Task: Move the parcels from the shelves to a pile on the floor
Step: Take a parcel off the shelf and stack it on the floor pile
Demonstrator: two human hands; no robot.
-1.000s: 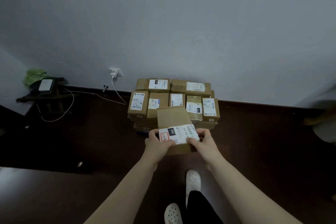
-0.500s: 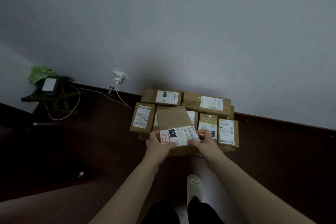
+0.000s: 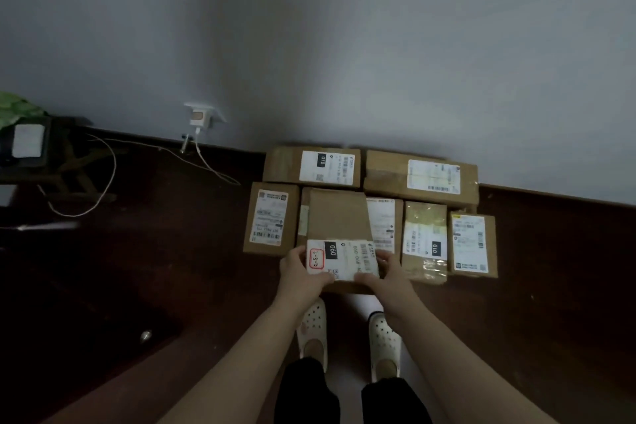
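My left hand and right hand pinch the two near corners of the parcel, whose long axis runs straight away from my grip over the middle of the pile, so both hands sit equally close and, I reckon, setting down means lowering forward.

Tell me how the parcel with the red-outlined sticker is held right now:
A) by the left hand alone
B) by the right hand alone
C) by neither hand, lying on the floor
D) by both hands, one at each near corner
D: the left hand and the right hand each grip a near corner of the parcel, thumbs on its white label.
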